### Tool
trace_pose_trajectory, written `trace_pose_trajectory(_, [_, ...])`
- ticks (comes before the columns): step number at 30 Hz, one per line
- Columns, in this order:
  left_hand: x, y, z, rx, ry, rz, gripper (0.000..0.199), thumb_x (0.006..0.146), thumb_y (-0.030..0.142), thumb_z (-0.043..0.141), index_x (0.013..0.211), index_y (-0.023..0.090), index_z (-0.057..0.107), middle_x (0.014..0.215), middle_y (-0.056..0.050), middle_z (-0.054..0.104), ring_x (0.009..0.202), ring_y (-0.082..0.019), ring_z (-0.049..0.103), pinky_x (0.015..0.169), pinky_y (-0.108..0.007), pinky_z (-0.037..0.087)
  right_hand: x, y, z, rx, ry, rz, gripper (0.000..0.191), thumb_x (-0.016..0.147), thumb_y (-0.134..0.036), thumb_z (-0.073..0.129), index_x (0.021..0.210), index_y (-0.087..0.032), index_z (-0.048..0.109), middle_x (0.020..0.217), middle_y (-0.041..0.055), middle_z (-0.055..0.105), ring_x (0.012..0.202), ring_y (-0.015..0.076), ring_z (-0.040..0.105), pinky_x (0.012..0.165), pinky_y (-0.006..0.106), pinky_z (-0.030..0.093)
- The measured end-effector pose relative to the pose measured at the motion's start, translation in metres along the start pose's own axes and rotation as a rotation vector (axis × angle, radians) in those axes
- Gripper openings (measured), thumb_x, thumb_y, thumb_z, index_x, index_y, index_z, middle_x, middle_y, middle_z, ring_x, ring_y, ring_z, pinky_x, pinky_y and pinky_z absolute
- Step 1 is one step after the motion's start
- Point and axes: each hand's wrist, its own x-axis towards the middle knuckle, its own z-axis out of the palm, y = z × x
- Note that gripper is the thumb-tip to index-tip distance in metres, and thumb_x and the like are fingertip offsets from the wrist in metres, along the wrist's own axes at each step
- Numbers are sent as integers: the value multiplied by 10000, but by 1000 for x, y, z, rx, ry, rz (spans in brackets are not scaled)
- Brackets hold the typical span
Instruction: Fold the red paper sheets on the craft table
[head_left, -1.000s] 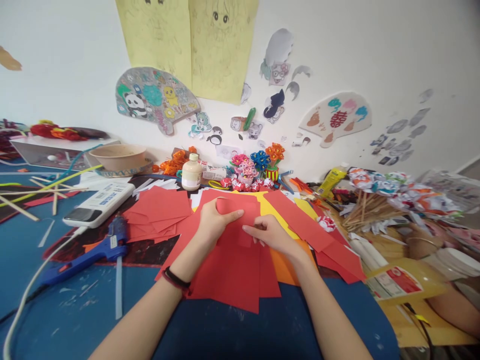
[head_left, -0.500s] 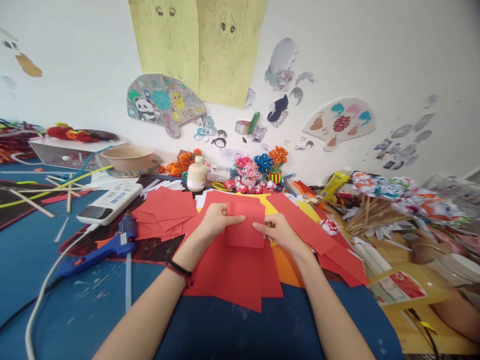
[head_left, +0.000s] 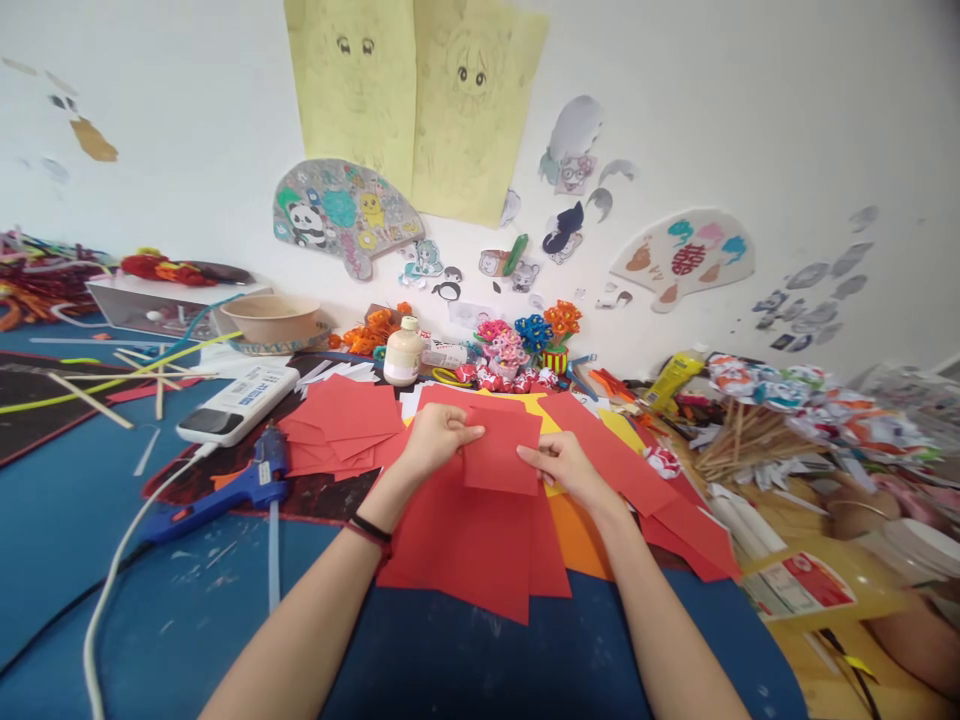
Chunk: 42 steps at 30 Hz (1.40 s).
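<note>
Left hand: thumb and fingers pinched on the upper left part of a small flat square of red paper, dark band round the wrist
Right hand: pinching the same piece by its right edge, thumb in front
Red square: between the two hands, over a loose pile of big red paper sheets; can't tell if it's one layer or several
Under the pile: a bright orange sheet sticking out on the right
Left side: messy stack of smaller red paper pieces, then a blue plastic glue gun
Right side: long red paper strips, kinda overlapping
Back: cream bottle near some blue craft flowers
</note>
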Motion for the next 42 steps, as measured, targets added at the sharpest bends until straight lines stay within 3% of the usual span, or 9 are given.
trace_pose_trajectory(3, [0,2,-2,4,-6,33,560,687,585,659,480,198,310,431,72,287,419,-74,303,469,-222,253,0,1,2,15,21,-7,509,745,-594,679,501,-178,519,392,-22,501,350,84,405,393,224,273])
trace_pose_trajectory(7, [-1,7,-6,63,-17,81,477,791,555,547,511,181,452,455,25,461,459,-113,433,510,-231,309,0,0,4,18,13,1,499,753,-580,681,502,-177,527,374,-23,493,344,87,412,393,223,282])
trace_pose_trajectory(12, [-2,8,-4,85,71,91,451,802,512,557,511,172,505,459,17,483,476,-120,441,507,-232,292,-1,-3,3,2,7,-14,505,755,-586,677,497,-180,523,380,-18,504,349,92,432,399,222,301])
trace_pose_trajectory(17, [-2,12,0,-80,116,129,381,776,531,601,690,160,623,612,9,561,568,-124,477,560,-228,335,-1,-3,3,6,-16,-1,503,747,-592,681,502,-177,535,369,-20,494,345,92,428,398,222,294])
trace_pose_trajectory(26, [-4,13,4,-107,158,191,419,847,509,539,611,180,432,576,45,368,538,-95,338,521,-229,239,-2,-3,3,43,-34,-7,484,756,-558,694,509,-175,529,382,-23,507,347,84,429,401,217,289])
trace_pose_trajectory(32, [1,11,5,-212,127,35,520,841,649,439,598,189,437,555,27,417,526,-115,411,536,-241,341,-2,-1,1,50,7,-8,493,749,-553,703,494,-183,500,378,-19,508,346,87,434,404,220,288])
trace_pose_trajectory(37, [-3,10,3,58,-14,132,539,853,617,452,543,184,367,529,31,367,521,-102,355,523,-233,265,-2,-2,-2,91,62,-28,490,750,-530,712,491,-188,475,386,-23,511,338,82,414,387,222,254])
trace_pose_trajectory(42, [-4,9,3,233,29,177,513,881,551,423,549,186,281,533,42,267,527,-90,269,522,-243,185,-2,-4,0,92,59,-45,482,752,-531,709,496,-187,490,381,-29,503,339,83,418,388,225,247])
